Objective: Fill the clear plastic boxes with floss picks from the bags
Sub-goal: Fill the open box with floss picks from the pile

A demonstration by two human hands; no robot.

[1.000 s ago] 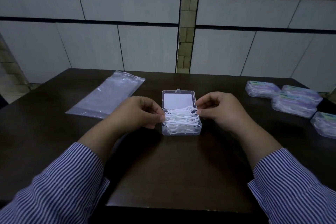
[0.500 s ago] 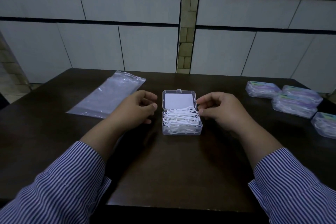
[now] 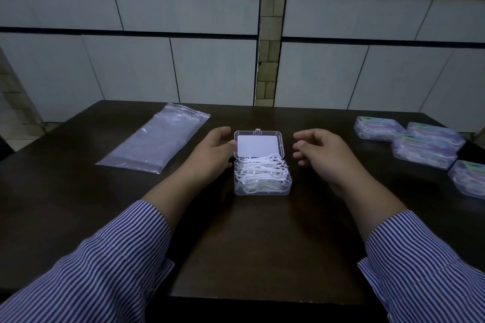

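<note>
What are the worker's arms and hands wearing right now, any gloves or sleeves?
No gloves: the left hand and right hand are bare, with no rings or watch visible. Both arms wear long shirt sleeves with fine blue and white stripes, left sleeve and right sleeve, ending partway up the forearms.

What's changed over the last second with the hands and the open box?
Both hands let go of the floss picks. The left hand moved up beside the lid, fingers straightened, apparently touching its left edge. The right hand drew away to the right and hovers with fingers loosely spread. The open box, the plastic bag and the closed boxes on the right stayed put.
</note>
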